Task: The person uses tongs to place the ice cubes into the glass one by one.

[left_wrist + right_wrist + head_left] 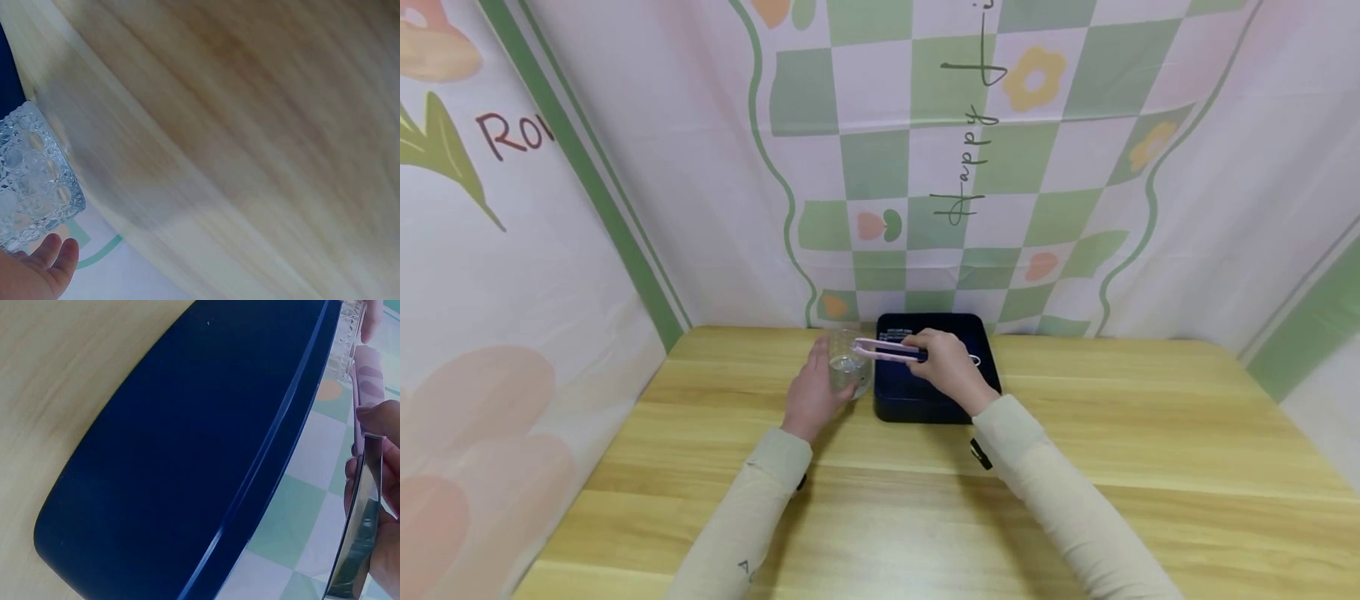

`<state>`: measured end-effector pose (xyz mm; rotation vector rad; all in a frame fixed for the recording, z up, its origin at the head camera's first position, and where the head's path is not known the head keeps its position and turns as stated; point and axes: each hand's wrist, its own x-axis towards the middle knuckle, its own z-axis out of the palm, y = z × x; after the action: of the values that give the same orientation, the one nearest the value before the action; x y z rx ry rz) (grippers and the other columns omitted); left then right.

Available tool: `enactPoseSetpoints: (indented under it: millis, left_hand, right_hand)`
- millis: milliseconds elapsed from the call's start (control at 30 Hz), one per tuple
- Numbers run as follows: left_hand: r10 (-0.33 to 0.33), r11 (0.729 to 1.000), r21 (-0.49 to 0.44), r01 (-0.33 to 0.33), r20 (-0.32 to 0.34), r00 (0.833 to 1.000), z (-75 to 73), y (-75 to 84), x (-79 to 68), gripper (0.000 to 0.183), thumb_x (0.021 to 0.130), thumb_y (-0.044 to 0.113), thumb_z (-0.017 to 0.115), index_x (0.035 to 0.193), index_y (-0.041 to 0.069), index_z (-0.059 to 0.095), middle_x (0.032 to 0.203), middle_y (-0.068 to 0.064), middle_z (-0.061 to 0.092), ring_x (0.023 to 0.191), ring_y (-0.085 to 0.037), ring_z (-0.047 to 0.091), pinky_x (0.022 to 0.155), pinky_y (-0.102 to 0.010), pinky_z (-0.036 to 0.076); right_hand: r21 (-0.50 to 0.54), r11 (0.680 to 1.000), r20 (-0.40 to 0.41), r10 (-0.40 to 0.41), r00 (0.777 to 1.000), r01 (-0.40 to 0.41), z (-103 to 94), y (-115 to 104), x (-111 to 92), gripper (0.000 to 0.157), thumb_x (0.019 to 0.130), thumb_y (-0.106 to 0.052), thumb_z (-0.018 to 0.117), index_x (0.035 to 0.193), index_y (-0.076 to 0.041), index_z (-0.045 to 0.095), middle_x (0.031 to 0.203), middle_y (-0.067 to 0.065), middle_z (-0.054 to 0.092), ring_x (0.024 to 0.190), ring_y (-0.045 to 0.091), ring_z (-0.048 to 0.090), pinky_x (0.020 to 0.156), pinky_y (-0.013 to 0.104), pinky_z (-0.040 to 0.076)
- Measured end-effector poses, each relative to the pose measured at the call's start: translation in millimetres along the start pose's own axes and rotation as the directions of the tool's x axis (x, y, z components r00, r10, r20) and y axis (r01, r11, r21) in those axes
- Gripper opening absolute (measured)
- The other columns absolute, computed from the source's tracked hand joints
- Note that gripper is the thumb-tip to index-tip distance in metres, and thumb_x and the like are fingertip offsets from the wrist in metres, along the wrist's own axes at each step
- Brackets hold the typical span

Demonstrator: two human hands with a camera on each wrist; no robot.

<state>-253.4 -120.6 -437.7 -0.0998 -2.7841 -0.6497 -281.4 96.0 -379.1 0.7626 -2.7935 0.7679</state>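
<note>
In the head view my left hand [811,393] holds a clear glass tumbler [851,372] around its side, on the table left of the dark box. Its faceted pattern shows in the left wrist view, where the glass [37,178] stands beside the fingers [62,262]. My right hand [951,367] grips a pair of tongs above the box. The tongs' pink arms [891,357] point left, their tips at the rim of the glass. In the right wrist view, a shiny metal strip [355,550] runs back from the pink part under the hand.
A dark blue open box [898,408] stands at the table's back edge, just right of the glass. A small white loop [975,360] shows by the right hand, over the box. The wooden table [895,517] meets a patterned cloth backdrop [872,167] behind.
</note>
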Motion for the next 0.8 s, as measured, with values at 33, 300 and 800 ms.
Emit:
enactPoseSetpoints:
  millis: [33,300,800]
  left_hand:
    - [0.0,1.0,0.0,0.0,0.0,1.0,0.1,-0.2,0.2,0.093,0.08,0.035,0.075,0.147,-0.003,0.024,0.149,-0.021,0.038,0.109,-0.039,0.061,0.091,-0.048,0.056]
    - [-0.007,1.0,-0.01,0.007,0.003,1.0,1.1,-1.2,0.6,0.094,0.079,0.034,0.076,0.148,-0.002,0.023,0.148,-0.021,0.039,0.109,-0.039,0.061,0.091,-0.048,0.056]
    - [-0.008,1.0,-0.019,0.008,0.0,1.0,1.6,-1.2,1.0,0.094,0.078,0.033,0.078,0.147,-0.001,0.024,0.146,-0.02,0.041,0.108,-0.038,0.062,0.09,-0.048,0.057]
  right_hand:
    - [-0.001,1.0,0.0,-0.001,1.0,0.001,-0.1,-0.2,0.3,0.033,0.083,-0.011,0.071,0.115,-0.003,0.068,0.11,0.013,0.068,0.09,0.026,0.065,0.076,0.038,0.058]
    - [-0.009,1.0,0.005,0.0,1.0,0.0,-0.5,-1.8,0.4,0.033,0.083,-0.011,0.072,0.115,-0.004,0.068,0.109,0.013,0.068,0.091,0.026,0.065,0.077,0.039,0.058]
    - [-0.03,0.999,-0.014,-0.012,1.0,0.011,-2.6,-1.6,2.2,0.034,0.081,-0.011,0.073,0.114,-0.004,0.069,0.109,0.013,0.068,0.093,0.027,0.065,0.08,0.04,0.058]
